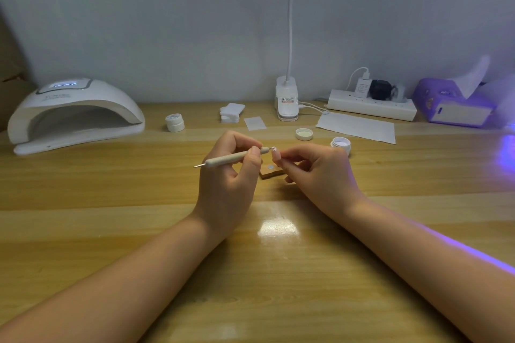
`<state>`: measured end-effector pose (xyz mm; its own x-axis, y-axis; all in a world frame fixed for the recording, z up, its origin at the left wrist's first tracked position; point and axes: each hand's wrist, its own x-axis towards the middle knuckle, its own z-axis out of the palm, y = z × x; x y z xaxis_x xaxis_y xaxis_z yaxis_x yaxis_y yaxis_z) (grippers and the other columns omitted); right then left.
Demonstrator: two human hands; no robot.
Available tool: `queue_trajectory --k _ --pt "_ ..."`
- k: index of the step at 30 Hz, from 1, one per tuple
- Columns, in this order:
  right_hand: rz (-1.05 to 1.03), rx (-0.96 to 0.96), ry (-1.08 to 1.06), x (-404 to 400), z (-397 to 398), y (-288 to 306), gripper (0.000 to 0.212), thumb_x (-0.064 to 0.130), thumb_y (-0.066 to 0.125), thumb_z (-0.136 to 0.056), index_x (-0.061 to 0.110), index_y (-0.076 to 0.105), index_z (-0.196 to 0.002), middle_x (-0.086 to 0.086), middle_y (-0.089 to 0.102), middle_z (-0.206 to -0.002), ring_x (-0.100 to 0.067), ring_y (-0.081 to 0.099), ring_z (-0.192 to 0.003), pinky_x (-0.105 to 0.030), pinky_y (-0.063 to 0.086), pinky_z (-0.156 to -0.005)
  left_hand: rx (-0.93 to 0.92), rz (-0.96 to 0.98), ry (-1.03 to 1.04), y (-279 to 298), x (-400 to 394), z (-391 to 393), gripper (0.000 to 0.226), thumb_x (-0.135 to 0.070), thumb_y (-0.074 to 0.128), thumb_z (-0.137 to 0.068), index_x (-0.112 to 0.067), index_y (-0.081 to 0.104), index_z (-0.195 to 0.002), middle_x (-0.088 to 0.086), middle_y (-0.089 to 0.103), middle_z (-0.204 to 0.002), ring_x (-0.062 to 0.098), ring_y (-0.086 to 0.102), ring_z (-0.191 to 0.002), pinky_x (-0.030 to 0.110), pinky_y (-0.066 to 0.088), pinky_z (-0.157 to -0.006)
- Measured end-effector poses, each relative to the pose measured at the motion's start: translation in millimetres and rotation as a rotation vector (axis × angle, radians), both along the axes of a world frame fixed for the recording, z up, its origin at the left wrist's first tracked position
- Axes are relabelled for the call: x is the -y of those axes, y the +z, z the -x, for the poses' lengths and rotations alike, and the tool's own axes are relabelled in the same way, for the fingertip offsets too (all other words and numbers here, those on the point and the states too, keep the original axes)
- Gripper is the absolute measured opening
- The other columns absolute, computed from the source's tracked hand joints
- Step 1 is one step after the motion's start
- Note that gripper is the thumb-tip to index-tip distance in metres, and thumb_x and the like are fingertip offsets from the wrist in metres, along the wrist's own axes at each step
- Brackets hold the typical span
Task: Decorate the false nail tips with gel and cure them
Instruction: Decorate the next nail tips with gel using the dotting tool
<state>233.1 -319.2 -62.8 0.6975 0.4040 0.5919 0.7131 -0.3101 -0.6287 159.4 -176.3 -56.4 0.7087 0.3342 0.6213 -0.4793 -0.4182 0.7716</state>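
Observation:
My left hand grips a pale dotting tool like a pen, its right tip touching a pink false nail tip. My right hand pinches that nail tip between thumb and forefinger, just above a small wooden stand with a round grey pad. An open gel jar sits just behind my right hand, its lid lying beside it. The white curing lamp stands at the far left with its display lit.
A closed white jar, a stack of white wipes, a small card and a paper sheet lie behind my hands. A clip lamp, a power strip and a purple tissue box line the wall.

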Motion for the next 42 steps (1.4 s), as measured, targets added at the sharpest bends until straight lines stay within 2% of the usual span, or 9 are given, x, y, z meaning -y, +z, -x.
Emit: queue_trajectory --k 7,10,19,27,33,37,42 --pt "0.016 -0.001 0.007 0.6 0.4 1.2 0.015 0.024 0.069 -0.087 0.016 0.076 -0.098 -0.001 0.074 -0.082 -0.015 0.069 -0.067 -0.043 0.056 -0.068 0.0 0.006 -0.002 0.2 -0.1 1.0 0.007 -0.017 0.051 -0.087 -0.018 0.058 -0.085 -0.005 0.062 -0.075 0.007 0.061 -0.072 0.029 0.052 -0.067" --pt "0.019 -0.009 0.004 0.9 0.5 1.6 0.016 0.025 0.068 -0.087 0.015 0.076 -0.098 -0.003 0.074 -0.082 -0.016 0.069 -0.067 -0.043 0.056 -0.069 -0.025 -0.004 -0.012 0.3 0.3 1.1 0.007 -0.018 0.052 -0.087 -0.019 0.058 -0.084 -0.001 0.063 -0.076 0.013 0.062 -0.074 0.034 0.052 -0.068" --pt "0.005 -0.017 -0.003 0.1 1.6 1.4 0.014 0.024 0.07 -0.087 0.015 0.076 -0.095 -0.002 0.074 -0.081 -0.018 0.069 -0.068 -0.043 0.055 -0.069 -0.002 -0.011 0.005 -1.1 0.1 0.0 0.007 -0.019 0.052 -0.087 -0.02 0.058 -0.084 -0.002 0.062 -0.074 0.012 0.061 -0.072 0.031 0.05 -0.067" --pt "0.0 -0.01 0.009 0.2 1.7 1.3 0.013 0.023 0.07 -0.087 0.015 0.076 -0.096 -0.001 0.074 -0.082 -0.019 0.069 -0.067 -0.044 0.055 -0.069 0.054 -0.006 -0.005 -0.3 0.0 0.5 0.01 -0.015 0.052 -0.088 -0.023 0.057 -0.085 -0.013 0.063 -0.073 0.004 0.06 -0.071 0.02 0.05 -0.064" --pt "-0.007 0.0 0.008 0.6 1.9 0.8 0.013 0.024 0.07 -0.087 0.016 0.076 -0.095 -0.001 0.074 -0.08 -0.018 0.068 -0.065 -0.044 0.055 -0.067 0.026 -0.013 -0.015 -1.3 0.8 -0.2 0.009 -0.016 0.052 -0.086 -0.022 0.058 -0.084 -0.012 0.062 -0.072 0.004 0.06 -0.071 0.02 0.049 -0.064" --pt "-0.002 -0.011 0.007 0.9 1.3 0.4 0.014 0.024 0.07 -0.087 0.016 0.076 -0.097 0.0 0.074 -0.083 -0.018 0.068 -0.067 -0.043 0.055 -0.068 0.062 -0.007 -0.01 -0.4 0.7 0.4 0.01 -0.015 0.052 -0.087 -0.023 0.057 -0.084 -0.019 0.064 -0.074 0.004 0.061 -0.071 0.018 0.049 -0.064" --pt "-0.001 -0.014 0.007 0.8 1.2 0.6 0.015 0.025 0.069 -0.087 0.016 0.076 -0.098 0.0 0.074 -0.084 -0.018 0.068 -0.068 -0.044 0.055 -0.069 0.019 -0.003 -0.032 -1.5 0.4 -0.1 0.009 -0.016 0.052 -0.086 -0.022 0.058 -0.084 -0.015 0.062 -0.072 0.004 0.06 -0.072 0.018 0.048 -0.065"
